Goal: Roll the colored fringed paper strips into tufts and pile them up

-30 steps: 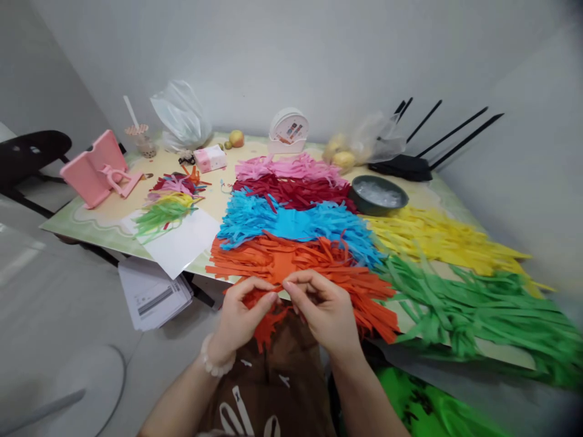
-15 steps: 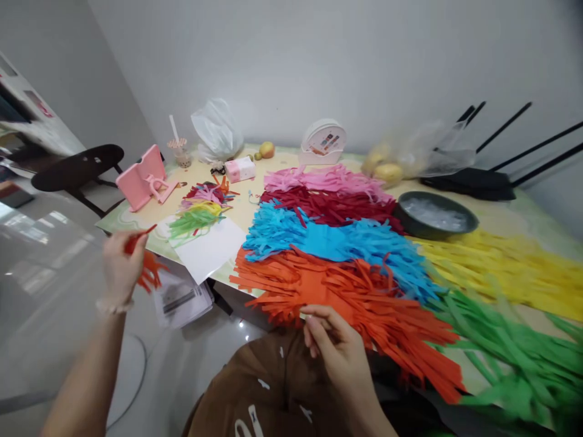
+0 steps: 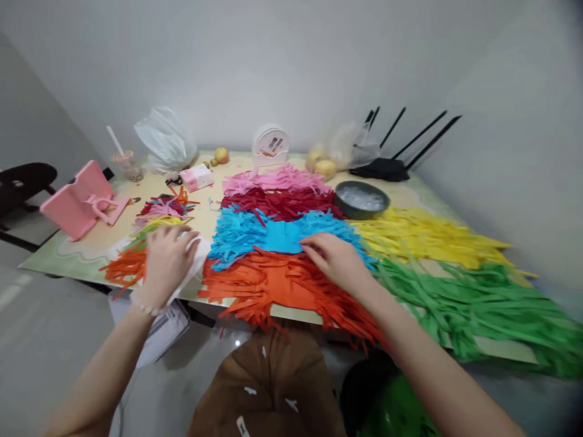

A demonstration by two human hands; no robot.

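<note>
My left hand [image 3: 167, 262] is curled over a white sheet [image 3: 199, 258] at the table's left front; what its fingers hold, if anything, is hidden. Beside it an orange fringed piece [image 3: 125, 267] lies over the table edge, below small green and yellow fringes [image 3: 157, 224]. My right hand [image 3: 334, 258] reaches over the fringed paper, thumb and forefinger pinched at the middle of the blue fringed paper [image 3: 282, 235]. In front of that lies the orange fringed paper [image 3: 289, 288]. Behind it are dark red [image 3: 280, 204] and pink fringed paper [image 3: 282, 179].
Yellow [image 3: 432, 233] and green fringes [image 3: 460, 297] spread across the right side. A dark bowl [image 3: 361, 200] stands behind them. At the back are a plastic bag [image 3: 166, 142], a tissue pack [image 3: 197, 178] and a black object with rods [image 3: 382, 169]. A pink stand [image 3: 77, 200] is at left.
The left hand has moved right and inward, and the orange piece it held now lies on the table. The right hand has moved forward from the orange to the blue paper. The view has shifted right.
</note>
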